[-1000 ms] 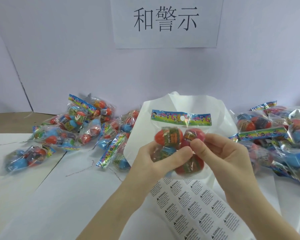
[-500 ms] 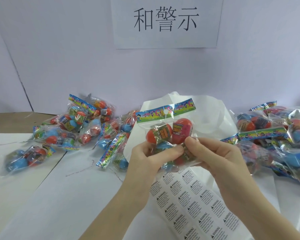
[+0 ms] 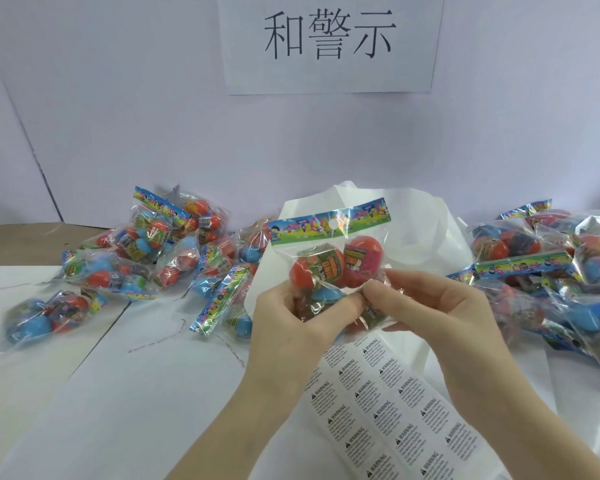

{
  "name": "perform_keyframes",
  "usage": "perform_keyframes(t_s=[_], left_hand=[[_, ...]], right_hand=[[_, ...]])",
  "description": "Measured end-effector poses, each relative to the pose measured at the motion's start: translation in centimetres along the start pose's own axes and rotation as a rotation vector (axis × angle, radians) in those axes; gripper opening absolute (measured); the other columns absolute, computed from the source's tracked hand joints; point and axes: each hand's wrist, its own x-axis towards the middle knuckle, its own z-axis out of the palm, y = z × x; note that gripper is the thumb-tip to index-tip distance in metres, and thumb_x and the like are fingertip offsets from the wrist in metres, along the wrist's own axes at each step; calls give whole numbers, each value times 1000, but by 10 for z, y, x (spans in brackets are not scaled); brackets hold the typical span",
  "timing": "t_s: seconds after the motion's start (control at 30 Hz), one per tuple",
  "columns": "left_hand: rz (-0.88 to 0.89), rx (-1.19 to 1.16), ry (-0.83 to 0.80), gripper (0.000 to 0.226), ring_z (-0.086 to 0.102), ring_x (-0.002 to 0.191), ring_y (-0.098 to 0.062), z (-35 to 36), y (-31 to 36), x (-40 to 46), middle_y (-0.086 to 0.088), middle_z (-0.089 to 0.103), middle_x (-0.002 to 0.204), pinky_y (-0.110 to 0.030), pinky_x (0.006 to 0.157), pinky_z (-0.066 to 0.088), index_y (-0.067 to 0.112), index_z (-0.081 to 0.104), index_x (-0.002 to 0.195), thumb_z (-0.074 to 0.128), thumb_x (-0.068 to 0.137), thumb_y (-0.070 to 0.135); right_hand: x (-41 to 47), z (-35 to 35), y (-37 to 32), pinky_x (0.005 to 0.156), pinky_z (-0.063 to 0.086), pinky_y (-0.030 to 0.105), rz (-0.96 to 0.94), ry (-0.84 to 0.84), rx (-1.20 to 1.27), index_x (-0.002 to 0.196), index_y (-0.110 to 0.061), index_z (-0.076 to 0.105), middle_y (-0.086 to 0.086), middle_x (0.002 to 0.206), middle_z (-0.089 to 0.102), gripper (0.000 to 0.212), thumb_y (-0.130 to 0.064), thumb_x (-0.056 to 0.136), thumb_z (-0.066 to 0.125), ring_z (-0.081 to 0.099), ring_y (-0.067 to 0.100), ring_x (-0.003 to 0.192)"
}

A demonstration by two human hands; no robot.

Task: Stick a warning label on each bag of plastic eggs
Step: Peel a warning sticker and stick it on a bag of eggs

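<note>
Bag of plastic eggs (image 3: 329, 268) pinched between my left hand (image 3: 291, 323) and right hand (image 3: 430, 306), label sheet (image 3: 378, 410) below both.

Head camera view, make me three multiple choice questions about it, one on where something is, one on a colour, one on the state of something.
1. Where does the sheet of warning labels lie?
A. On the table below the hands
B. On the wall
C. On top of the left pile of bags

2. What colour is the upper left egg in the held bag?
A. Yellow
B. Orange-red
C. White

3. How is the held bag kept?
A. Lying flat on the table
B. Held by one hand only
C. Held up by both hands

Answers:
1 A, the sheet lies flat beneath the wrists.
2 B, it shows orange-red through the clear plastic.
3 C, the left hand and right hand both pinch its lower part.
</note>
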Motion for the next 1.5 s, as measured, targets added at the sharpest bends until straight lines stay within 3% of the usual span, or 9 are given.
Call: perform_keyframes(t_s=[0.17, 0.47, 0.6, 0.77, 0.93, 1.03, 1.2, 1.37, 1.5], left_hand=[[8, 24, 11, 18, 68, 61, -10, 0, -2, 0, -2, 72, 67, -18, 53, 53, 16, 75, 68, 73, 70, -2], [-81, -29, -15, 15, 70, 66, -14, -1, -5, 2, -2, 73, 71, -20, 52, 53, 18, 74, 71, 78, 63, 6], [-71, -21, -3, 18, 70, 68, -15, -1, -8, 2, -3, 73, 72, -22, 55, 54, 15, 73, 72, 74, 55, 17], [-49, 45, -7, 29, 72, 72, -15, 1, -11, 1, 1, 74, 73, -27, 66, 58, 24, 74, 80, 80, 51, 22], [-28, 47, 14, 26, 71, 69, -13, 3, -11, -1, 3, 73, 70, -25, 64, 58, 32, 74, 76, 79, 52, 22], [-20, 37, 14, 25, 71, 69, -13, 3, -9, -1, 2, 73, 70, -26, 65, 58, 34, 74, 74, 78, 53, 22], [-15, 2, 2, 33, 71, 69, -12, 3, -6, -2, 2, 74, 72, -22, 61, 57, 30, 74, 77, 86, 50, 16], [21, -63, -12, 31, 71, 69, -12, 2, -4, -1, 1, 74, 73, -21, 60, 56, 27, 76, 72, 89, 48, 12], [47, -90, 28, 26, 70, 67, -10, 1, -6, 1, 1, 74, 72, -20, 61, 55, 24, 76, 73, 88, 51, 16]], right_hand=[[-1, 0, -5, 71, 55, 27, 17, -68, 95, 75, -18, 78, 9, 76, 74, 32, -34, 48, 75, 66, 17, 68], [-2, 1, -5, 58, 54, 18, -60, 79, 92, 68, -18, 77, 7, 66, 72, 21, -32, 54, 70, 61, 12, 59], [-3, 3, -3, 60, 52, 17, -194, 197, -65, 66, -33, 75, -5, 61, 71, 9, -28, 59, 72, 62, 3, 54], [-4, 2, 0, 64, 53, 20, -325, 282, -221, 63, -45, 71, -16, 61, 69, 32, -14, 69, 76, 64, 3, 57], [-4, 4, 6, 63, 44, 4, -476, 355, -437, 63, -42, 61, -27, 57, 63, 37, -10, 73, 76, 60, -6, 61], [-3, 6, 9, 63, 40, 1, -663, 414, -614, 69, -25, 64, -25, 59, 56, 18, -11, 75, 73, 57, -8, 64], [-2, 3, 13, 57, 40, 22, -744, 455, -800, 73, -3, 65, -2, 60, 62, 8, -9, 78, 63, 54, 14, 72], [-2, 3, 5, 68, 37, 2, -574, 289, -520, 80, -27, 60, -17, 66, 64, 18, -11, 83, 64, 57, -6, 72], [-3, 1, -1, 66, 39, 7, -463, 179, -343, 80, -37, 68, -20, 80, 68, 36, -1, 76, 71, 56, -1, 65]])
